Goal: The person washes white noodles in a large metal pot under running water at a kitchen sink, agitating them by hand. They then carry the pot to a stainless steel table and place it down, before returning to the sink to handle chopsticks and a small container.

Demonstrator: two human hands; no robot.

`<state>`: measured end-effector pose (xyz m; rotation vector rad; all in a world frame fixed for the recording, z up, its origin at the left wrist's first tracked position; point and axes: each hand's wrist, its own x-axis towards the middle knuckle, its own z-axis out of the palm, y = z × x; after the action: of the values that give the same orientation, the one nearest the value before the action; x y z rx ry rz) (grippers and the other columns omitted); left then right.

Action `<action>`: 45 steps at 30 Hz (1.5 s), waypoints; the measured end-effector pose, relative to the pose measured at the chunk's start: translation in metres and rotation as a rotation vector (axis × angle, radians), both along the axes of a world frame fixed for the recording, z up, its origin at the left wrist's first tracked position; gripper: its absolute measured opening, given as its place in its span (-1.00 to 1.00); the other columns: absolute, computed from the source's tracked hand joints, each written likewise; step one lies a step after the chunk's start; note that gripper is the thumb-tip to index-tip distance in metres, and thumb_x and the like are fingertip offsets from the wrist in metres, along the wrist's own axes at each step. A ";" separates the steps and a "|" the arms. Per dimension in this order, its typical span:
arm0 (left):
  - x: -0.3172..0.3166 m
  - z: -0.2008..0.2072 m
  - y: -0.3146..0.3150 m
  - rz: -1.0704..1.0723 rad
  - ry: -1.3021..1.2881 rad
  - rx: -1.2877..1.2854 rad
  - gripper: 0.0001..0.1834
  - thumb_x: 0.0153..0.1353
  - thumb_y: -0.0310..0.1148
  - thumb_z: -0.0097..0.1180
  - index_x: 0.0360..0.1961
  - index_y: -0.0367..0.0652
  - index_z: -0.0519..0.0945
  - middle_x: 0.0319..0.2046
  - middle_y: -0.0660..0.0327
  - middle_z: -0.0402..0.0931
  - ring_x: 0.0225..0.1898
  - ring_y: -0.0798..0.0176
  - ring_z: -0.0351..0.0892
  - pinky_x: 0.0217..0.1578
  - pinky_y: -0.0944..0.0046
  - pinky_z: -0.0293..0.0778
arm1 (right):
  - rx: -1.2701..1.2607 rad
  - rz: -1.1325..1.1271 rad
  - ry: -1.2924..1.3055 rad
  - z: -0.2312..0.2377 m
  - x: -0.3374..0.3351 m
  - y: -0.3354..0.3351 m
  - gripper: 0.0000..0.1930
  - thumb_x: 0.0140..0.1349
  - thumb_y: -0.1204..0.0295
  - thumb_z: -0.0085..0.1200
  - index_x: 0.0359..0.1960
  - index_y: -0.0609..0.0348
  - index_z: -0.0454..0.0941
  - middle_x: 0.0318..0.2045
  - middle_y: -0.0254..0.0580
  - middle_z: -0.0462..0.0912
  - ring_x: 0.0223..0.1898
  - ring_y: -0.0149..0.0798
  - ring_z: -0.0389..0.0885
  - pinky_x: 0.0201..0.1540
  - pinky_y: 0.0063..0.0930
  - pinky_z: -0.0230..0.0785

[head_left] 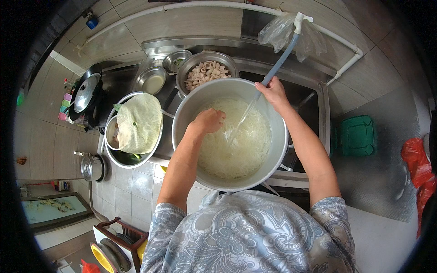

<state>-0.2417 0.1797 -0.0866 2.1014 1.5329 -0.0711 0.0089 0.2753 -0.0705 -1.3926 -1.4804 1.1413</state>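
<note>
A large metal pot point(179, 136) stands in front of me, holding cloudy water with many pale, thin strands point(236, 154) in it. At its far right rim my right hand point(274, 94) is wrapped round a grey hose point(283, 57), which runs down from a white tap point(300, 20). Water streams from the hose end into the pot. My left hand point(209, 121) hangs over the pot's left part, its fingers curled in. Whether anything is inside those fingers is hidden.
Behind the pot sits a metal bowl point(180, 84) of pale meat-like pieces, beside smaller bowls point(151, 81). To the left, a pale cloth point(141, 125) covers part of a wide basin point(132, 163). A lidded wok point(84, 93) stands farther left; a green bin point(358, 135) is at right.
</note>
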 end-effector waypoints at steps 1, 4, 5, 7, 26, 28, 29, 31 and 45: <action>0.000 -0.001 0.000 -0.004 -0.004 0.006 -0.61 0.12 -0.36 0.10 0.02 -0.03 0.58 -0.19 0.02 0.63 -0.13 -0.07 0.61 -0.10 0.02 0.50 | 0.001 -0.002 -0.012 0.000 0.000 0.000 -0.59 0.12 0.34 0.32 -0.16 0.26 0.35 -0.32 -0.19 0.59 -0.28 -0.40 0.53 -0.20 -0.47 0.39; -0.001 -0.003 0.001 -0.011 -0.013 0.016 -0.62 0.12 -0.35 0.11 0.02 -0.02 0.58 -0.19 0.02 0.63 -0.13 -0.08 0.61 -0.10 0.02 0.50 | 0.004 -0.006 -0.029 0.001 0.000 0.000 -0.59 0.12 0.34 0.32 -0.17 0.26 0.36 -0.32 -0.19 0.59 -0.28 -0.40 0.53 -0.20 -0.47 0.39; -0.001 -0.004 0.001 -0.013 -0.008 0.013 -0.62 0.12 -0.34 0.11 0.02 -0.01 0.58 -0.19 0.01 0.63 -0.13 -0.08 0.61 -0.10 0.02 0.50 | 0.003 -0.005 -0.020 0.001 0.000 0.000 -0.60 0.12 0.34 0.32 -0.17 0.26 0.36 -0.32 -0.19 0.59 -0.28 -0.40 0.53 -0.20 -0.47 0.39; -0.002 -0.004 0.001 -0.008 0.003 0.016 -0.62 0.12 -0.33 0.11 0.01 -0.01 0.57 -0.20 0.01 0.63 -0.13 -0.08 0.61 -0.10 0.01 0.50 | 0.003 -0.009 -0.029 0.000 0.000 0.000 -0.60 0.12 0.34 0.32 -0.17 0.26 0.36 -0.32 -0.19 0.59 -0.29 -0.40 0.53 -0.20 -0.47 0.39; -0.004 -0.007 0.002 -0.028 0.002 0.024 -0.61 0.11 -0.31 0.14 0.02 -0.02 0.56 -0.18 -0.01 0.62 -0.12 -0.09 0.60 -0.10 0.02 0.50 | 0.009 -0.010 -0.041 0.001 -0.001 0.000 -0.57 0.11 0.31 0.33 -0.16 0.27 0.36 -0.35 -0.20 0.58 -0.32 -0.41 0.52 -0.24 -0.48 0.39; -0.004 -0.011 0.003 -0.024 -0.006 0.021 -0.60 0.10 -0.33 0.14 0.02 -0.03 0.57 -0.17 0.01 0.62 -0.10 -0.08 0.59 -0.09 0.02 0.50 | 0.004 -0.011 -0.037 0.001 -0.001 0.000 -0.57 0.11 0.32 0.33 -0.16 0.27 0.36 -0.35 -0.20 0.58 -0.31 -0.41 0.52 -0.24 -0.48 0.39; -0.004 -0.012 0.004 -0.033 0.004 0.017 -0.60 0.09 -0.34 0.14 0.02 -0.03 0.57 -0.16 0.01 0.62 -0.09 -0.08 0.59 -0.08 0.02 0.49 | 0.001 -0.014 -0.040 0.001 -0.001 0.000 -0.58 0.11 0.32 0.32 -0.16 0.27 0.36 -0.35 -0.20 0.58 -0.31 -0.41 0.52 -0.24 -0.48 0.39; -0.004 -0.016 0.005 -0.064 0.032 -0.020 -0.58 0.06 -0.35 0.14 0.02 -0.05 0.56 -0.16 0.03 0.62 -0.07 -0.06 0.58 -0.07 0.02 0.48 | -0.001 -0.017 -0.048 0.002 -0.001 -0.001 -0.58 0.12 0.33 0.32 -0.16 0.28 0.36 -0.34 -0.20 0.58 -0.31 -0.41 0.53 -0.24 -0.48 0.39; 0.002 0.013 0.012 -0.011 -0.562 -0.489 -0.85 0.11 -0.40 0.15 -0.32 -0.24 0.56 -0.53 0.23 0.54 -0.52 0.31 0.56 -0.48 0.30 0.49 | -0.005 -0.011 0.002 0.003 -0.001 -0.003 -0.61 0.12 0.32 0.32 -0.20 0.23 0.37 -0.37 -0.24 0.56 -0.33 -0.42 0.50 -0.26 -0.49 0.37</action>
<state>-0.2397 0.1914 -0.0737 1.5637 1.0363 0.1217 0.0083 0.2726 -0.0672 -1.4012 -1.4677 1.1396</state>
